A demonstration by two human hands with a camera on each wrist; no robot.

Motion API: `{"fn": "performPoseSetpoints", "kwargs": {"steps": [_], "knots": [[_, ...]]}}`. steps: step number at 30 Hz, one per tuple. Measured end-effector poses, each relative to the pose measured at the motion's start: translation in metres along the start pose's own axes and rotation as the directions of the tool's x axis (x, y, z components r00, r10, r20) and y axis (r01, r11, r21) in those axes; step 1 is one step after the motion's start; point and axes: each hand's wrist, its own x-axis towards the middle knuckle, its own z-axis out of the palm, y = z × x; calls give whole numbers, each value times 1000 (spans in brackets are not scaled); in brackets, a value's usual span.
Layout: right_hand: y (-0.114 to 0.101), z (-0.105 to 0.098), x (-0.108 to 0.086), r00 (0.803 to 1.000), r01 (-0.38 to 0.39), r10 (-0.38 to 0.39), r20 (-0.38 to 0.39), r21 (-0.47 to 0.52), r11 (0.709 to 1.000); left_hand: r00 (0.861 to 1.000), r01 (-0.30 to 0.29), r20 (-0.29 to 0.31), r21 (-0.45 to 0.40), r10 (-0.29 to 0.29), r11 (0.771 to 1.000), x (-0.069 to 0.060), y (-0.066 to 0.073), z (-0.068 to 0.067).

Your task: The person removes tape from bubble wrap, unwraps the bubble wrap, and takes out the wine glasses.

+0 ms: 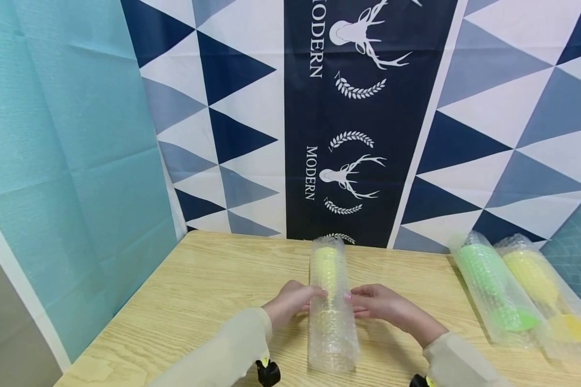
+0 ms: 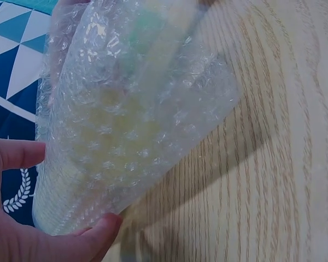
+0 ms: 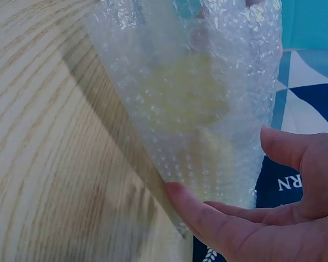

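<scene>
Bench [image 1: 213, 279] of pale, wood-grained board carries a long cylinder of clear bubble wrap with a yellow thing inside, the yellow bundle [image 1: 331, 325], which lies lengthwise near the middle. Beyond the yellow bundle hangs a wall cloth [image 1: 242, 123] of white, navy and grey-blue triangles, with a navy panel [image 1: 358, 115] bearing white stag heads, leaf sprays and the word MODERN. Well to its left hangs a plain turquoise curtain [image 1: 77, 118].

Left hand [image 1: 290, 305] holds the yellow bundle by its left side, thumb laid over the wrap and fingers bent around the edge. Right hand [image 1: 382, 307] is partly open at the right side, its loosely bent, parted fingers touching the wrap with their tips. Cream sleeves [image 1: 222, 349] reach in from the near side of the yellow bundle.

The bench's far edge runs along the cloth, close to the yellow bundle's far end; whether that end touches the cloth I cannot tell. Bench surface stretches from the bundle to the slanting left edge. Well to its right, a bubble-wrapped green bundle [image 1: 494, 285] lies just beside a bubble-wrapped yellow-and-orange bundle [image 1: 542, 290], bounding that side.
</scene>
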Motion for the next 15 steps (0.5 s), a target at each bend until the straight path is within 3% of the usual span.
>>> {"fn": "performPoseSetpoints", "kwargs": {"steps": [9,15], "knots": [[-9,4,3,998,-19,16,-62,-39,999,999,14,-37,21,-13,1000,-2,-2,-4],[-10,9,5,997,-7,6,-75,-15,1000,999,13,-53,53,-11,999,-4,0,-5]]}}
